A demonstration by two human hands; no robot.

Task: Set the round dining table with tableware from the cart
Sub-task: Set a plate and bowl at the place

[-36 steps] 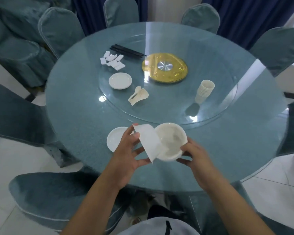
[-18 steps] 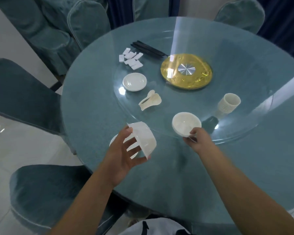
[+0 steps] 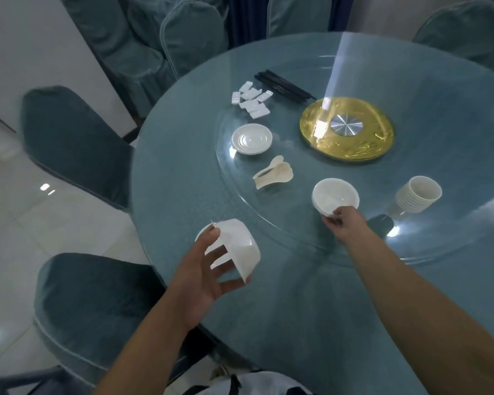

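My left hand [image 3: 200, 276] holds a single white bowl [image 3: 240, 248] tipped on its side, thumb on its rim and fingers spread behind it. It hovers over the near left edge of the round teal table [image 3: 297, 303], above a small white plate [image 3: 200, 234] that shows only as a sliver. My right hand [image 3: 341, 225] pinches the near rim of another white bowl [image 3: 335, 195], which sits upright on the glass turntable [image 3: 234, 192].
On the turntable lie a stack of small plates [image 3: 251, 138], white spoons [image 3: 273, 175], stacked cups [image 3: 417, 195], chopstick rests [image 3: 251, 99], black chopsticks [image 3: 283, 85] and a golden hub [image 3: 347, 129]. Covered chairs [image 3: 92, 303] ring the table.
My hands have parted. The right one carried its bowl forward onto the turntable; the left kept one bowl, tilted, near the table edge. The view swung left.
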